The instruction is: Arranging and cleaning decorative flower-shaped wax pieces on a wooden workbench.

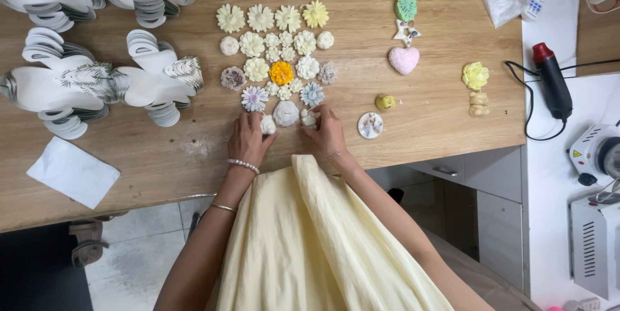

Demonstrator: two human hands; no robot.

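Note:
Several flower-shaped wax pieces (272,40) in white, cream, yellow and one orange (281,72) lie in rows on the wooden table (439,117). My left hand (248,140) rests at the near end of the rows, fingertips on a small white flower piece (267,124). My right hand (327,133) touches another small white piece (308,118) beside it. A round pale flower (285,113) sits between the two hands. A pale yellow cloth (310,240) drapes over my lap below the table edge.
Stacks of white folded cardboard boxes with leaf print (97,82) fill the left. A white paper sheet (72,172) lies near the left edge. To the right: green, star and pink heart pieces (404,60), a yellow flower (475,75), a round disc (370,125), a heat gun (552,82).

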